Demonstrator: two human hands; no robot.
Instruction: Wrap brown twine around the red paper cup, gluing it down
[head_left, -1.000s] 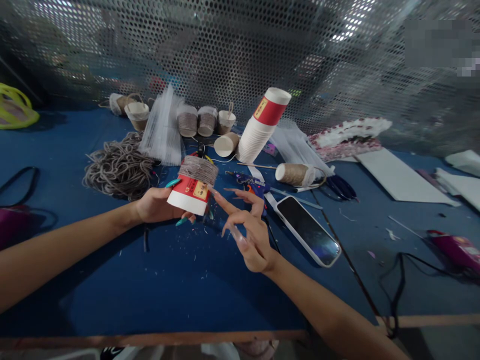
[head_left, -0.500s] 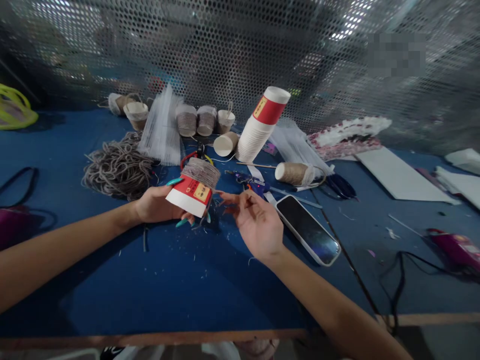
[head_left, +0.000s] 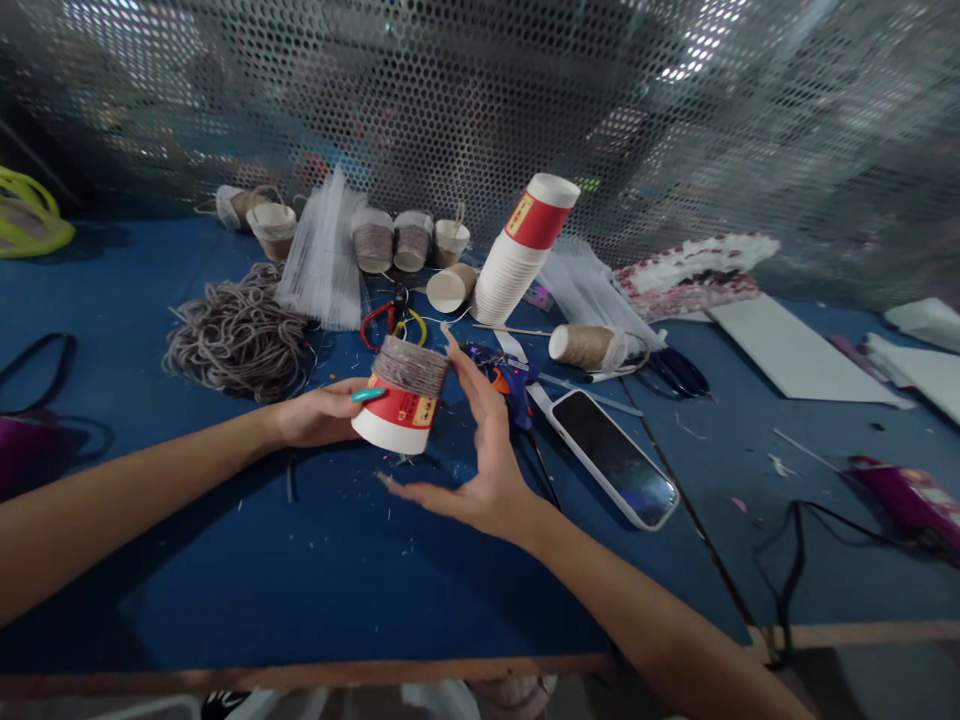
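A red and white paper cup (head_left: 401, 410), its narrower end wound with grey-brown cord (head_left: 412, 367), is tilted above the blue table. My left hand (head_left: 322, 412) grips it from the left, the thumb lying on the red band and the other fingers hidden behind. At the cup's right side my right hand (head_left: 487, 465) is spread, thumb below and fingers upright beside the cord; whether a fingertip touches it I cannot tell. A loose heap of grey cord (head_left: 234, 335) lies left of the cup. Behind it are scissors (head_left: 394, 325) with red and yellow handles.
A leaning stack of paper cups (head_left: 517, 255) stands behind. Several cord-wrapped cups (head_left: 373, 240) line the back beside white mesh (head_left: 324, 255). To the right lie a blue glue gun (head_left: 516, 385), a phone (head_left: 615, 458), a twine-wrapped cup (head_left: 585, 347) and white board (head_left: 806, 350). Perforated metal (head_left: 450, 110) rises behind.
The cup has turned more upright and shifted slightly right and down in my left hand. My right hand has opened from bent fingers to a wide spread beside it.
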